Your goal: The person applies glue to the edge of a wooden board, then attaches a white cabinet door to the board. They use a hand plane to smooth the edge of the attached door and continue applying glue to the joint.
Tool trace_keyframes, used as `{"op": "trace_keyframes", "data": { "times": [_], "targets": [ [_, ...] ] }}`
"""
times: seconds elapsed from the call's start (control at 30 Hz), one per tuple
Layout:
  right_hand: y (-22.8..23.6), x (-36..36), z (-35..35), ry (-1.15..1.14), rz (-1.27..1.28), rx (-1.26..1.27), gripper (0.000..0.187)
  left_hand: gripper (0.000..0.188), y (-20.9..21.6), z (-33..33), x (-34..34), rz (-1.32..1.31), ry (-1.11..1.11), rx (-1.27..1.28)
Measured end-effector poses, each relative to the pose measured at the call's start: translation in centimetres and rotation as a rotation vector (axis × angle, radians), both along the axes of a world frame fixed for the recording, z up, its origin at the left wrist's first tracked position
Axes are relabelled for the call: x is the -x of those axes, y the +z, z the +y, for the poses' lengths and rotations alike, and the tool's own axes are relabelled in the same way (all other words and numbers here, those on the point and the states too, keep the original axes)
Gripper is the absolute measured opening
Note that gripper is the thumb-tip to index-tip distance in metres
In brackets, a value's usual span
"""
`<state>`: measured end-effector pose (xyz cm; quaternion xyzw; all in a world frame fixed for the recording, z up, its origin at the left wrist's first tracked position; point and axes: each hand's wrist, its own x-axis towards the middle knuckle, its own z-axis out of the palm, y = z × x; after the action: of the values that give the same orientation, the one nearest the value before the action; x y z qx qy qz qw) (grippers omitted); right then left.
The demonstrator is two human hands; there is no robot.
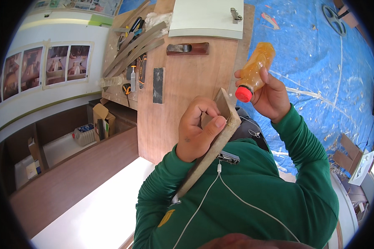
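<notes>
My right hand [274, 95] is wrapped round a clear plastic bottle [259, 60] of orange-yellow liquid. The bottle is tilted, its red cap [244, 94] on and pointing down toward me. A thin, curved wooden board [212, 159] slants up along my left forearm, close to my body. My left hand [195, 130] is closed at the board's upper end, fingers curled and thumb lying over its edge. Part of the board is hidden behind that hand and arm.
A wooden workbench [183, 83] holds a hand plane [188, 49], a dark flat block [158, 85], a syringe [133, 79] and several curved strips [141, 43]. A white panel [205, 18] lies at its far end. Blue sheeting [307, 79] covers the floor at right. A white cable [201, 199] hangs over my front.
</notes>
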<state>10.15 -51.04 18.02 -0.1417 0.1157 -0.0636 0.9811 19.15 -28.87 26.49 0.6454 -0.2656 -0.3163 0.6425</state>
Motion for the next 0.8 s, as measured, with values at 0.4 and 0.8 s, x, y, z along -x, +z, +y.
{"op": "trace_keyframes", "data": {
  "times": [0.4,0.8],
  "targets": [
    [-0.1,0.0,-0.2,0.013,-0.026,-0.041,0.055,0.008,2.9,-1.5,-1.5,-0.398,-0.127,-0.182],
    [0.7,0.2,0.1,-0.014,0.020,0.036,0.053,0.015,3.4,-2.5,-2.3,-0.490,-0.139,-0.303]
  ]
}}
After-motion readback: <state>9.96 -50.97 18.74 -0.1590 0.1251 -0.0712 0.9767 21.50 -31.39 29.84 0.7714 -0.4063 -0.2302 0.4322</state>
